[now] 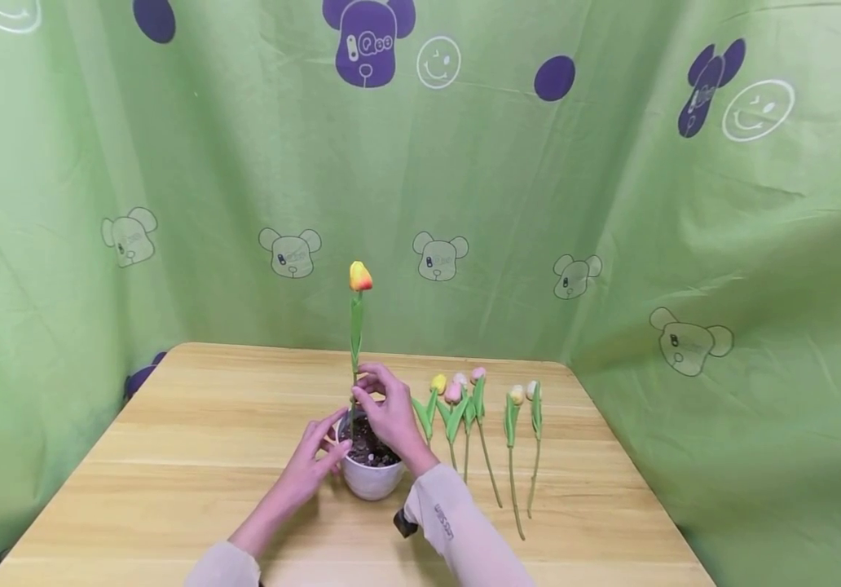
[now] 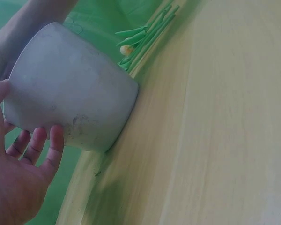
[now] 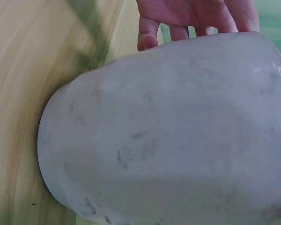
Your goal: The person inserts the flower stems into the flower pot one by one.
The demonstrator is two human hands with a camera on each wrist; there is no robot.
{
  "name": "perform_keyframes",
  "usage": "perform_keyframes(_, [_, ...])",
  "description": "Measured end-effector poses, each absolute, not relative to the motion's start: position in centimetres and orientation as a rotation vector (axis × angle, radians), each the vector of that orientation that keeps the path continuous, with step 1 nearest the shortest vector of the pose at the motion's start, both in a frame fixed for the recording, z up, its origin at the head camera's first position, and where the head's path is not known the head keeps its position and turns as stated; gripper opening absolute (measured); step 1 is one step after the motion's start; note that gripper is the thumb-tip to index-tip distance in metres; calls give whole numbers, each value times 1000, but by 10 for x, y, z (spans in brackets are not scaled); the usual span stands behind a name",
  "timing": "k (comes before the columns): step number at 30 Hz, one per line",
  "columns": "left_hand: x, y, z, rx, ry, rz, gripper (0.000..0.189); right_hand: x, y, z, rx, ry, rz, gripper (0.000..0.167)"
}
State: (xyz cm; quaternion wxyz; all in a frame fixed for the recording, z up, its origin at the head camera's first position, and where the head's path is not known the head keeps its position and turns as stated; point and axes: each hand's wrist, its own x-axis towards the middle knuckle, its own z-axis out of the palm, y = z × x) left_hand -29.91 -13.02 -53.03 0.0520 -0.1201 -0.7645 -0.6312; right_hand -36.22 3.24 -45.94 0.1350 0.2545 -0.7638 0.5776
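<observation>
A white flower pot (image 1: 372, 484) of dark soil (image 1: 372, 450) stands upright on the table. My left hand (image 1: 308, 461) holds its left side, thumb at the rim; in the left wrist view the fingers (image 2: 55, 145) curve against the pot wall (image 2: 75, 89). Over the pot, my right hand (image 1: 391, 414) pinches the stem of an artificial yellow-and-red tulip (image 1: 360, 277). The tulip stands nearly upright, its lower stem reaching down to the soil by the left inside wall. The pot fills most of the right wrist view, hiding the right fingers there.
Several more artificial tulips (image 1: 512, 420), yellow, pink and white, lie on the wooden table (image 1: 193, 440) to the right of the pot, heads toward the back. A green printed curtain (image 1: 376, 179) hangs behind the table and on both sides.
</observation>
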Motion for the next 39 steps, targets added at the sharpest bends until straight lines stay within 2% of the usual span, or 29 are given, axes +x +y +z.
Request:
perform_keyframes(7, [-299,-129,-532,-364,-2326,-1932,63,-365,39,-463,755,-2250,1750,21])
perform_keyframes(19, [-296,-124,-531,-367,-2318,-1956,62,-365,49,-462,793,-2351,1737,21])
perform_keyframes(39, [-297,-129,-529,-347,-2317,-1930,61,-366,39,-461,861,-2414,1542,15])
